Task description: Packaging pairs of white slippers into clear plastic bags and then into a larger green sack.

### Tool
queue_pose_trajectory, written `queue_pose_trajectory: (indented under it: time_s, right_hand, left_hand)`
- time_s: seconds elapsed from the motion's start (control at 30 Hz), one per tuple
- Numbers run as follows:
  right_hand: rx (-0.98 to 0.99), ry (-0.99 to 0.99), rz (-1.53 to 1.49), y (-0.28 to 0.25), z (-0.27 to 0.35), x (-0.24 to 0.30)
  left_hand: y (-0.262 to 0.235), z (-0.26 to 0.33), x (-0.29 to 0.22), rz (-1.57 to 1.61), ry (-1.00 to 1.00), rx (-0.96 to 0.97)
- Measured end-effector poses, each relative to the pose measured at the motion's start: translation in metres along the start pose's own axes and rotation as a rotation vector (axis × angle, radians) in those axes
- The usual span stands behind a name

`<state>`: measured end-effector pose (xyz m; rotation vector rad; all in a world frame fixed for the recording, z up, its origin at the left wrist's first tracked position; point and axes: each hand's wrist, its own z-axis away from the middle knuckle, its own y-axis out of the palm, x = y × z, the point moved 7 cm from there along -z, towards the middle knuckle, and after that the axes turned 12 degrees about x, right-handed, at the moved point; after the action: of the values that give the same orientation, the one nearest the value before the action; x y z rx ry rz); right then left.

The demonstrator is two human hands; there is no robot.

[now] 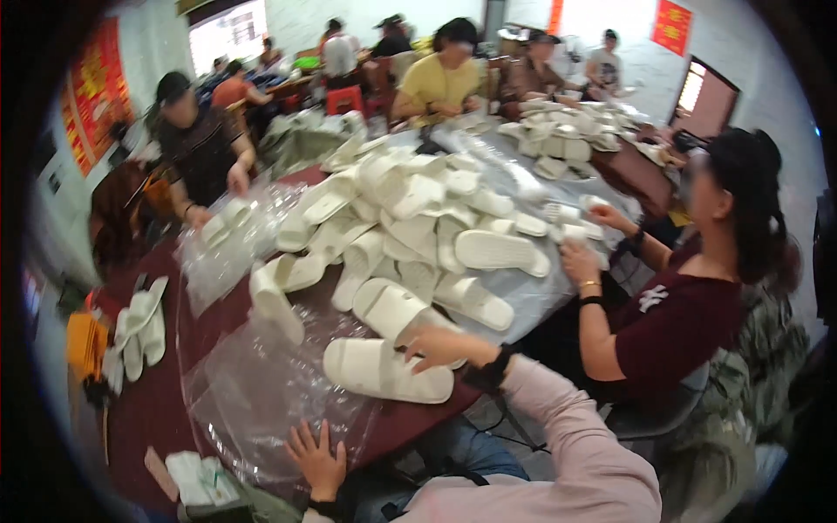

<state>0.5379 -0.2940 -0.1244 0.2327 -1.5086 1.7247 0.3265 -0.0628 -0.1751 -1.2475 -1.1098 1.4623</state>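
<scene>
Spread flat, my left hand (pixel 316 459) rests at the near edge of a clear plastic bag (pixel 248 392) laid on the table. My right hand (pixel 445 345) reaches in over a cream slipper (pixel 362 364) lying closest to me. Its bent fingers meet the slipper's edge, and their undersides are partly hidden. Just behind that one lies another cream slipper (pixel 384 303), close to my right knuckles. Beyond them rises a large heap of cream slippers (pixel 410 205) in the middle of the table.
On my right, a person in a dark red shirt (pixel 680 322) handles slippers. Across to the left, a person in black (pixel 196 135) works at a bagged pair (pixel 228 218). Stacked slippers (pixel 144 327) lie on the dark red table (pixel 157 418). Several people sit farther back.
</scene>
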Motion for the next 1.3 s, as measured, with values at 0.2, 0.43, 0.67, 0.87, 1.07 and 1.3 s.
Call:
queue_pose_trajectory:
  time_s: [0.2,0.43,0.67,0.87,1.07,1.3]
  right_hand:
    - [-0.179,0.159,0.148,0.041,-0.045,0.003]
    - [-0.480,0.153,-0.136,0.020,-0.029,-0.009]
    - [-0.639,-0.081,-0.359,0.026,0.049,0.031]
    - [-0.179,-0.351,-0.498,0.073,0.082,0.071]
    - [0.236,-0.513,-0.609,0.103,0.067,0.121]
    - [0.284,-0.542,-0.607,0.109,0.069,0.131]
  left_hand:
    - [0.007,0.000,0.010,-0.088,-0.080,-0.017]
    - [0.010,-0.007,0.011,-0.155,-0.120,0.172]
    - [0.014,-0.014,0.001,-0.117,-0.081,0.276]
    - [0.003,-0.024,-0.023,0.014,0.062,0.246]
    - [0.091,-0.064,0.072,0.193,0.100,0.063]
    - [0.063,-0.056,0.007,-0.255,0.259,0.064]
